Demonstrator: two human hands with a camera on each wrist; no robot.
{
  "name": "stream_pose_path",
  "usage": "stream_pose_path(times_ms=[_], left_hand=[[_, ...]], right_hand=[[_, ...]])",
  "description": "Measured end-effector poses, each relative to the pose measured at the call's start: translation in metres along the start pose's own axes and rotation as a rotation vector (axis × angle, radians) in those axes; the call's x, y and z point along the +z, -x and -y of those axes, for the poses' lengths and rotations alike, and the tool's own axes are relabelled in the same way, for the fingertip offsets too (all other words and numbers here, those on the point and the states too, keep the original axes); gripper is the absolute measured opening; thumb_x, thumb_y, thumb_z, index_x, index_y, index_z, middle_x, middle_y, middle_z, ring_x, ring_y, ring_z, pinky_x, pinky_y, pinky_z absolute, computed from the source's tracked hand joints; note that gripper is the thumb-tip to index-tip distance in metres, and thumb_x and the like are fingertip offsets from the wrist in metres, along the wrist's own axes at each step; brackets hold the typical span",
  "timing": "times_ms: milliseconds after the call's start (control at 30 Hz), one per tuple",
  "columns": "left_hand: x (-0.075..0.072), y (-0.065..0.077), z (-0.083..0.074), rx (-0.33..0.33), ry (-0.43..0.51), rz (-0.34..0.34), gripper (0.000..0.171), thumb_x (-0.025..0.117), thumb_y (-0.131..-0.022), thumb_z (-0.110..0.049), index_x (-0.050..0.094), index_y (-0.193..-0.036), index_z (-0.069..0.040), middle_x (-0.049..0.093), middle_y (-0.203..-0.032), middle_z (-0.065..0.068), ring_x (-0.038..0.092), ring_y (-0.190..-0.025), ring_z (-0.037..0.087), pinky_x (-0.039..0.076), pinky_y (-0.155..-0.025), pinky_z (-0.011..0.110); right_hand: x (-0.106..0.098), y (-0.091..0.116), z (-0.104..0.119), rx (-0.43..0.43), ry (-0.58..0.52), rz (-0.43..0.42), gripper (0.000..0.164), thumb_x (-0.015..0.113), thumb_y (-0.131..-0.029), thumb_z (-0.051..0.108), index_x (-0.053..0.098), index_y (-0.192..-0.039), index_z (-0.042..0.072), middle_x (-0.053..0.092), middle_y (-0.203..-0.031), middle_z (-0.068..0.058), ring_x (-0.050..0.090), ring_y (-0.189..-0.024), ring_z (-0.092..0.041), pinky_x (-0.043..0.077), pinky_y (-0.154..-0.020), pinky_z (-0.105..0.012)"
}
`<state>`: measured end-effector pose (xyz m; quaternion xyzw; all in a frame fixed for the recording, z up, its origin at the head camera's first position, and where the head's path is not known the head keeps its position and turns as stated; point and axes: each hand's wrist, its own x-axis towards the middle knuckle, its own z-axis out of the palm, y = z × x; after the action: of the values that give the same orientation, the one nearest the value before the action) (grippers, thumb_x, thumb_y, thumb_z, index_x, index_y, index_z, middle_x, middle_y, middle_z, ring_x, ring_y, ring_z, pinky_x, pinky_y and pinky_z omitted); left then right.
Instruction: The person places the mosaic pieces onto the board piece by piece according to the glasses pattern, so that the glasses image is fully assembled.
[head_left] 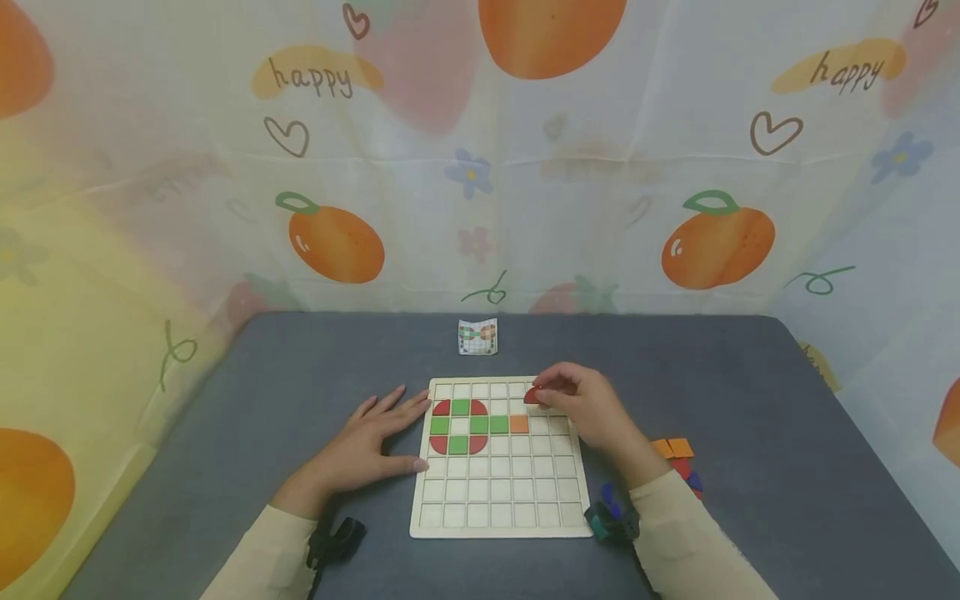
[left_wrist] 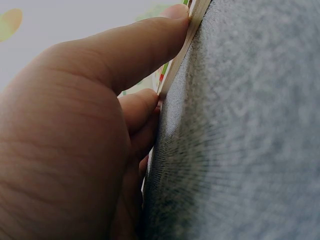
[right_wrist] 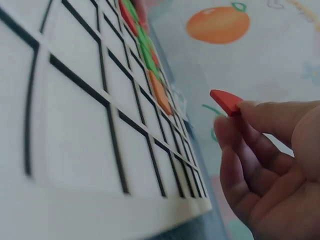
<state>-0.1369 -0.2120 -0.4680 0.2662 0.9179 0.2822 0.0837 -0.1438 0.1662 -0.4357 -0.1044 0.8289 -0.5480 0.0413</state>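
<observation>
Nearest are two cream sleeves [head_left: 697,533], with small dark gadgets [head_left: 341,542] at the wrists. Beyond them a pale wooden board [head_left: 498,532], marked off in square cells, lies on the grey tabletop [head_left: 180,483]. The left hand [head_left: 367,446] spreads its straight fingers along the board's left side, thumb and fingertips touching the edge, its grip relaxed. To the right, partly behind the right forearm, lie loose pieces [head_left: 679,448] in orange, red and blue. Farther up the board, four green squares [head_left: 457,445] and four red rounded pieces [head_left: 438,445] ring a pale cell; another green square and an orange square [head_left: 519,424] run rightward from them. The right hand [head_left: 588,408] grips a red piece [right_wrist: 227,101] (a curved one) between thumb and finger, held above the board's upper right. Past the board sits a small patterned card [head_left: 477,337], then a fruit-printed cloth [head_left: 555,217].
</observation>
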Motion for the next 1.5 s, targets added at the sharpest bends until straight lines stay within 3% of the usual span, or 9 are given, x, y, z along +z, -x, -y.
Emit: stream_pose_path(times_ms=[433, 667, 833, 1033, 1267, 1500], left_hand=[[0.000, 0.000, 0.001, 0.005, 0.001, 0.000, 0.100, 0.082, -0.090, -0.064, 0.041, -0.171, -0.022, 0.035, -0.174, -0.008, 0.015, -0.165, 0.034, 0.003, -0.125, 0.067], [0.000, 0.000, 0.001, -0.002, -0.004, -0.005, 0.099, 0.082, -0.090, -0.064, 0.041, -0.170, -0.024, 0.035, -0.174, -0.009, 0.015, -0.165, 0.033, 0.002, -0.126, 0.067], [0.000, 0.001, 0.000, -0.005, -0.006, -0.005, 0.099, 0.083, -0.090, -0.064, 0.041, -0.170, -0.024, 0.034, -0.174, -0.009, 0.015, -0.165, 0.032, 0.003, -0.126, 0.066], [-0.001, 0.000, -0.001, -0.006, -0.005, -0.001, 0.100, 0.083, -0.090, -0.064, 0.041, -0.171, -0.023, 0.034, -0.174, -0.009, 0.015, -0.165, 0.033, 0.002, -0.126, 0.066], [0.000, 0.000, 0.001, 0.005, 0.000, 0.000, 0.099, 0.082, -0.090, -0.064, 0.040, -0.171, -0.024, 0.033, -0.174, -0.011, 0.014, -0.165, 0.032, 0.002, -0.126, 0.066], [-0.001, 0.000, 0.001, 0.008, 0.004, 0.000, 0.099, 0.082, -0.090, -0.064, 0.041, -0.171, -0.023, 0.033, -0.174, -0.010, 0.014, -0.165, 0.033, 0.002, -0.126, 0.066]], right_hand=[[0.024, -0.007, -0.007, 0.096, 0.146, -0.029, 0.011, 0.076, -0.104, 0.011, 0.082, -0.109, 0.018, 0.072, -0.101, 0.005, 0.064, -0.091, -0.018, 0.054, -0.082, -0.042], [0.026, -0.006, -0.008, 0.071, 0.153, -0.025, 0.016, 0.073, -0.106, 0.010, 0.082, -0.119, 0.017, 0.072, -0.108, 0.003, 0.065, -0.087, -0.017, 0.055, -0.079, -0.042], [0.026, -0.004, -0.009, 0.056, 0.142, 0.013, 0.021, 0.070, -0.108, 0.011, 0.080, -0.125, 0.019, 0.070, -0.126, 0.002, 0.067, -0.098, -0.019, 0.056, -0.085, -0.046], [0.026, -0.003, -0.009, 0.032, 0.153, 0.059, 0.022, 0.064, -0.111, 0.010, 0.081, -0.123, 0.019, 0.074, -0.124, 0.004, 0.070, -0.106, -0.020, 0.055, -0.092, -0.052], [0.018, -0.002, -0.008, 0.017, 0.070, 0.086, 0.027, 0.066, -0.112, 0.024, 0.075, -0.135, 0.013, 0.075, -0.118, 0.002, 0.071, -0.101, -0.019, 0.055, -0.086, -0.047], [-0.002, 0.003, 0.000, -0.021, -0.039, 0.075, 0.040, 0.066, -0.112, 0.032, 0.070, -0.140, 0.004, 0.069, -0.126, -0.015, 0.069, -0.103, -0.033, 0.057, -0.084, -0.051]])
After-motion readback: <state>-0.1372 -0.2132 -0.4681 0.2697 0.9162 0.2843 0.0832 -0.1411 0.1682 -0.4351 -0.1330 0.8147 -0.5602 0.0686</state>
